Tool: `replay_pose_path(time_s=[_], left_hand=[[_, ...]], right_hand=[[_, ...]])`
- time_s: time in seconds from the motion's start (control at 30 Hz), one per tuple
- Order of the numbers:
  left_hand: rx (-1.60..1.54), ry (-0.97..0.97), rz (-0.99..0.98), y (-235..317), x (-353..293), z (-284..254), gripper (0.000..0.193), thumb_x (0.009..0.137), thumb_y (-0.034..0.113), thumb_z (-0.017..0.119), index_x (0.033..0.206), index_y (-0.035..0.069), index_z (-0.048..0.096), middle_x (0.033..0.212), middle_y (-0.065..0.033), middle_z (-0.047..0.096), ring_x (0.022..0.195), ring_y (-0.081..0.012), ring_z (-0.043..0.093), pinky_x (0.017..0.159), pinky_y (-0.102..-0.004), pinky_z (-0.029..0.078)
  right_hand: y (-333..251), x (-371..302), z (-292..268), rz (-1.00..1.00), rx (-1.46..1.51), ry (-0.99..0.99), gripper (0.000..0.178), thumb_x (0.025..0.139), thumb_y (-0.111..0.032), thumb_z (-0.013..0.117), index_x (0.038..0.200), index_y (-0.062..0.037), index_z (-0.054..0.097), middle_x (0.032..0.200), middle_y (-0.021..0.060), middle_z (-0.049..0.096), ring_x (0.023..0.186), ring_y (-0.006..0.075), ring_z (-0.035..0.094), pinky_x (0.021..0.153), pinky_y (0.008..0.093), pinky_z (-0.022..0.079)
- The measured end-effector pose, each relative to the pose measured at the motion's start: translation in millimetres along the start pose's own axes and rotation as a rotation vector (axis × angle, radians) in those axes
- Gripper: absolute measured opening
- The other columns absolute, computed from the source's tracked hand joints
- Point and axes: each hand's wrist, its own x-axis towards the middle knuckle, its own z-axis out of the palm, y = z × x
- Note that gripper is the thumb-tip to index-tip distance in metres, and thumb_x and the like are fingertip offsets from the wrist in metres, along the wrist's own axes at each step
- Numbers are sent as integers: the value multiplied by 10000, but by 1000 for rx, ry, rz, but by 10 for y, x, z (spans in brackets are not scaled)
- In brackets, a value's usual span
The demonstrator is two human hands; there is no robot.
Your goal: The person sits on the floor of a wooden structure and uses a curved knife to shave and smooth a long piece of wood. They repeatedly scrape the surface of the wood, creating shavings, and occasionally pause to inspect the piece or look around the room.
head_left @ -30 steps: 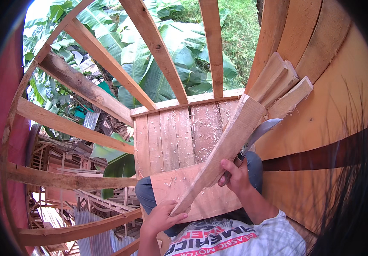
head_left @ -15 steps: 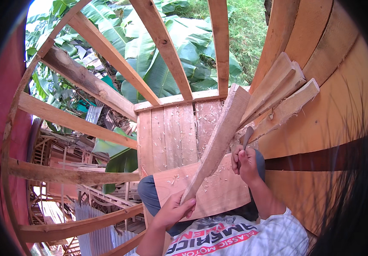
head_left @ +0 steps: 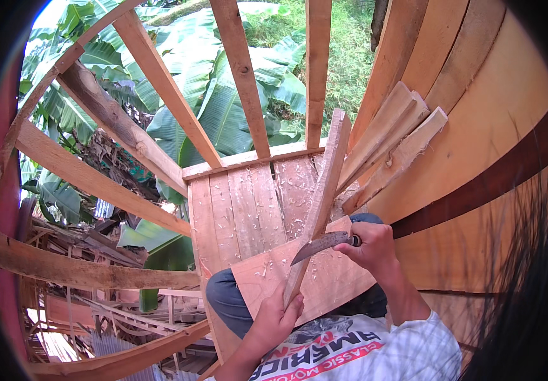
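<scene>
In the head view, the left hand [head_left: 277,320] has its grip pinching the low end of a long piece of wood [head_left: 330,168], maybe to keep it steady. The wood slants up and away over a flat board [head_left: 344,298] on the person's legs [head_left: 228,295]; the board may keep them safe. The right hand's [head_left: 375,246] grip is curled round a knife [head_left: 322,244], which lies across the wood, seemingly touching it. More sticks [head_left: 385,136] sit near the wall [head_left: 477,140], perhaps for easy reach.
</scene>
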Motion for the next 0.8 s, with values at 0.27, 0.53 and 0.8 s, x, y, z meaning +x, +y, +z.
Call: replay_pose_path(time_s=[0.27,0.53,0.8], left_hand=[[-80,-82,-20,21,-114,4,137,972,117,508,1048,4,491,683,4,505,573,-55,467,499,-215,371],[-258,-4,-166,-94,-5,42,143,983,117,490,1080,18,456,715,-12,498,573,-64,462,495,-206,371],[-7,-59,-102,14,68,223,203,957,103,514,1049,-74,476,706,-109,610,610,-161,590,558,-298,463]], right_hand=[[391,236,-145,414,331,247,642,850,-560,629,571,-21,418,499,54,309,473,101,374,448,311,319],[168,-87,-151,74,152,40,630,794,-593,654,561,-41,460,489,90,436,444,261,477,449,365,373],[228,67,-84,-20,-59,85,676,685,-699,662,504,-91,426,477,65,436,415,250,491,404,359,380]])
